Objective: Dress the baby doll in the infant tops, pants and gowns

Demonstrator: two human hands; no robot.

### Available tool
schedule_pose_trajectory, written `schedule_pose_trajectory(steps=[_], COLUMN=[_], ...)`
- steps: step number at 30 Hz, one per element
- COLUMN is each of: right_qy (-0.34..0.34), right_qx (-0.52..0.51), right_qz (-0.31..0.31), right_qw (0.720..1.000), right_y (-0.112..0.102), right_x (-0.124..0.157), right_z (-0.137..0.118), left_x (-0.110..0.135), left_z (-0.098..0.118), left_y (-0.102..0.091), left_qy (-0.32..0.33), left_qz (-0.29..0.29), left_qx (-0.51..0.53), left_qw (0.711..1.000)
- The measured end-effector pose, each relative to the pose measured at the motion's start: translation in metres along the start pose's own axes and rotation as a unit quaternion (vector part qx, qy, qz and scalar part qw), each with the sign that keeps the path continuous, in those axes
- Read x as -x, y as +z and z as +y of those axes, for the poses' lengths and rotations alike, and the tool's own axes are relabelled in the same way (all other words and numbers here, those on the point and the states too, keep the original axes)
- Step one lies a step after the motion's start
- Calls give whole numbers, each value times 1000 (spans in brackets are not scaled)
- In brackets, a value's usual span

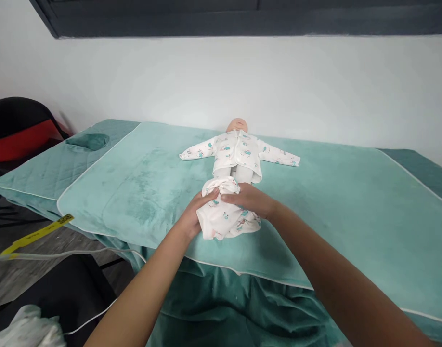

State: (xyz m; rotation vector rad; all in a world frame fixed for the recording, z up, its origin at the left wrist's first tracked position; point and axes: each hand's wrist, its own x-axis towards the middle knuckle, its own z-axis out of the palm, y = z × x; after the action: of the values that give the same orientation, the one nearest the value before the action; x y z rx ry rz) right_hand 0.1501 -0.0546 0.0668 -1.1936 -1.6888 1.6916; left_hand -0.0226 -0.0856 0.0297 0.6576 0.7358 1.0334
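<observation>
White, crumpled garment [224,219] between 2 hands [196,209] [253,198]

A massage bed [36,168] with a face hole [87,141] wears a teal plush cover [351,207], on which a baby doll [244,174] lies, arms outspread.

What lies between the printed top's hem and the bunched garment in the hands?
The whitish legs of the doll; in the head view they run from under the printed top to the bunched garment.
</observation>
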Motion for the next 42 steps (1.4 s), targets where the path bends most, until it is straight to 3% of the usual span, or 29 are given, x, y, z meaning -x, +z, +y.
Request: schedule_pose_trajectory(steps=[3,7,11,14,17,21,26,30,33,36,42], right_qy=[20,29,25,22,8,-24,-47,-68,-73,-88,-55], right_qx=[6,-119,-249,-265,-262,-201,-149,-116,-50,48,211], right_qz=[-56,-13,-27,-38,-60,-82,-30,-13,-23,-42,-29], right_qw=[998,992,968,963,963,976,987,991,996,994,976], right_y=[-1,1,3,3,2,2,7,12,14,16,19], right_x=[3,0,-3,-2,1,6,3,1,5,10,11], right_z=[-5,2,11,13,11,6,6,9,4,-3,-5], left_x=[-4,-5,-3,-3,-1,13,36,32,21,15,30], left_z=[-5,-13,-14,-12,-8,3,14,10,1,-5,-18], left_y=[0,-4,0,9,11,4,6,13,11,8,5], left_qy=[-21,-19,40,67,61,77,59,109,159,170,105], left_qz=[-14,-31,20,81,86,21,-26,65,144,180,218], left_qx=[37,27,-21,-61,-82,-110,-218,-349,-393,-423,-384], left_qw=[999,999,999,993,991,991,974,928,894,871,891])
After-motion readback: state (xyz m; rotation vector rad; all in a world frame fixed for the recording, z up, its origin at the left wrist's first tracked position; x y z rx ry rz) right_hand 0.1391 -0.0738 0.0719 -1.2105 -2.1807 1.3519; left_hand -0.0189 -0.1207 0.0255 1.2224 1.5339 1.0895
